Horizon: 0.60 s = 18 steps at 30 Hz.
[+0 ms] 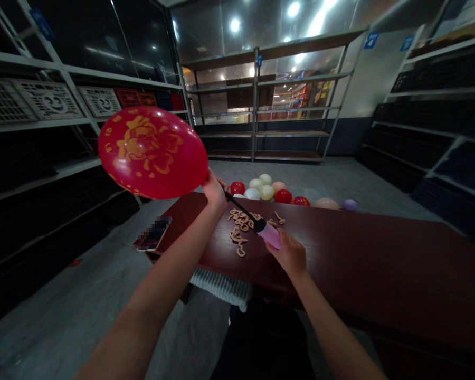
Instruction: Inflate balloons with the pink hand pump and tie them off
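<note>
A large inflated red balloon [154, 153] with a golden printed pattern extends to the upper left from my left hand [215, 189]. That hand is closed around the balloon's neck, where it meets the tip of a balloon pump; some fingers are hidden behind the wrist. The hand pump [269, 236] has a pink body and a black rod section, and it slants down to the right over the table. My right hand [288, 254] is wrapped around the pink body. Beneath the pump, several beige uninflated balloons [242, 220] lie scattered on the dark table [340, 253].
Beyond the table's far edge, several inflated balloons [266, 192] in white, red, peach and purple are on the floor. A flat item [155, 233] lies at the table's left end. A pale ribbed cushion [221, 285] is under the near edge. Metal shelves [255, 105] line the walls.
</note>
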Motion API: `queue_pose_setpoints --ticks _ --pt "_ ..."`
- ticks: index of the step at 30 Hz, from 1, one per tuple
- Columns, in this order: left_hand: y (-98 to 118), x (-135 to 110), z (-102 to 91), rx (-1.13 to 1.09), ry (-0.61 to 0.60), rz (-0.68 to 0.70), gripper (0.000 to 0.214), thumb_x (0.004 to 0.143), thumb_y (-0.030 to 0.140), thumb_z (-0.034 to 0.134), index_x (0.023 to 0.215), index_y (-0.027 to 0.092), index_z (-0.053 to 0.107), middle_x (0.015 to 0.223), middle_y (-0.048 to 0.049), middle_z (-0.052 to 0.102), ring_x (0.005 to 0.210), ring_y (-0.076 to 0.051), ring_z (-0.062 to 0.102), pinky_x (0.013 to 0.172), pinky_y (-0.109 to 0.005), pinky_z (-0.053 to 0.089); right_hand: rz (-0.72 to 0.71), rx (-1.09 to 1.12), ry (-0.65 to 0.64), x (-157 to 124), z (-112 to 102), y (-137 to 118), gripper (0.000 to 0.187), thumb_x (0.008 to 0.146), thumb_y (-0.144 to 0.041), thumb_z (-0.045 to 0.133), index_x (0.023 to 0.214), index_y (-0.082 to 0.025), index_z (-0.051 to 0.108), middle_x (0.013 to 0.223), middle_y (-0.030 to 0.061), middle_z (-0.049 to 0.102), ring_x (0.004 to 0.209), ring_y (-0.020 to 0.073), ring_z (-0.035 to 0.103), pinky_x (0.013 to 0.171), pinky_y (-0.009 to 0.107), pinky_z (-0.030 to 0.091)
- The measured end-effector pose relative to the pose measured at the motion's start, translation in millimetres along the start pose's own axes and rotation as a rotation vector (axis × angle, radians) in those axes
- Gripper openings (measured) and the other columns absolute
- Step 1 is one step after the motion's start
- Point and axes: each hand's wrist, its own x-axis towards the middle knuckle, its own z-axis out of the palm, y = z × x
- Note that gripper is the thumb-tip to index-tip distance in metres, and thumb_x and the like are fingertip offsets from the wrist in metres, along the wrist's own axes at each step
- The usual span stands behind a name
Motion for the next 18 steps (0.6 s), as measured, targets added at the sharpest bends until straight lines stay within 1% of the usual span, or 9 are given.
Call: queue_pose_setpoints --ticks 3,5,6,8,11,13,14,16,18 --pt "-25 -4 14.7 0.041 -0.035 -0.026 0.054 0.103 0.037 0.047 0.054 0.021 0.029 0.039 0.0051 0.029 0.028 -0.007 0.029 0.034 -0.021 0.020 0.032 -0.029 0.033 1 1 0 0.033 0.092 -0.044 0.059 0.109 -0.016 0.065 0.085 0.0078 0.073 0.071 0.0199 0.067 0.063 0.029 0.042" --pt "-49 -11 21.3 0.088 -0.069 -0.041 0.056 0.103 0.028 0.043 0.050 0.022 0.027 0.036 0.0045 0.027 0.027 -0.007 0.029 0.034 -0.022 0.021 0.063 -0.038 0.058 2 2 1 0.035 0.093 -0.046 0.057 0.110 -0.016 0.064 0.085 0.0082 0.073 0.070 0.0200 0.067 0.062 0.029 0.042" --pt "-62 -17 23.9 0.110 -0.087 -0.042 0.056 0.103 0.026 0.042 0.049 0.022 0.027 0.035 0.0045 0.027 0.026 -0.007 0.029 0.033 -0.022 0.021 0.084 -0.039 0.065 2 3 1 0.036 0.093 -0.046 0.057 0.110 -0.015 0.063 0.085 0.0083 0.073 0.069 0.0202 0.066 0.061 0.029 0.041" --pt "-88 -29 28.5 0.152 -0.118 -0.043 0.056 0.102 0.028 0.045 0.048 0.022 0.030 0.033 0.0045 0.029 0.025 -0.008 0.030 0.032 -0.021 0.023 0.135 -0.040 0.064 2 4 2 0.038 0.094 -0.048 0.056 0.112 -0.015 0.062 0.083 0.0084 0.072 0.068 0.0208 0.066 0.060 0.030 0.040" --pt "-118 -46 35.7 0.199 -0.148 -0.058 0.060 0.100 0.041 0.053 0.047 0.023 0.031 0.032 0.0041 0.031 0.024 -0.009 0.032 0.030 -0.022 0.024 0.219 -0.034 0.036 2 5 4 0.042 0.093 -0.051 0.055 0.114 -0.015 0.062 0.084 0.0095 0.072 0.069 0.0221 0.066 0.059 0.030 0.040" --pt "-127 -52 40.8 0.210 -0.171 -0.070 0.062 0.096 0.050 0.057 0.047 0.024 0.030 0.032 0.0039 0.031 0.024 -0.009 0.032 0.029 -0.023 0.024 0.266 -0.026 0.032 2 5 5 0.043 0.093 -0.051 0.054 0.116 -0.014 0.061 0.087 0.0101 0.072 0.071 0.0225 0.066 0.060 0.030 0.040" --pt "-129 -53 42.9 0.213 -0.179 -0.077 0.062 0.095 0.051 0.058 0.048 0.024 0.030 0.032 0.0041 0.030 0.024 -0.009 0.031 0.029 -0.023 0.024 0.280 -0.021 0.036 2 4 6 0.043 0.093 -0.051 0.055 0.116 -0.014 0.061 0.088 0.0101 0.073 0.072 0.0223 0.067 0.060 0.030 0.040" --pt "-129 -51 44.0 0.205 -0.167 -0.108 0.060 0.096 0.047 0.058 0.049 0.023 0.031 0.033 0.0045 0.030 0.024 -0.009 0.030 0.030 -0.023 0.023 0.288 -0.021 0.049 3 4 5 0.042 0.093 -0.051 0.055 0.115 -0.015 0.062 0.088 0.0095 0.073 0.071 0.0217 0.067 0.060 0.030 0.040" --pt "-128 -47 39.3 0.171 -0.112 -0.159 0.055 0.098 0.036 0.057 0.051 0.023 0.031 0.034 0.0046 0.030 0.026 -0.009 0.030 0.032 -0.023 0.022 0.262 -0.029 0.061 3 4 5 0.040 0.093 -0.049 0.057 0.114 -0.015 0.063 0.086 0.0083 0.073 0.069 0.0210 0.066 0.060 0.030 0.040"
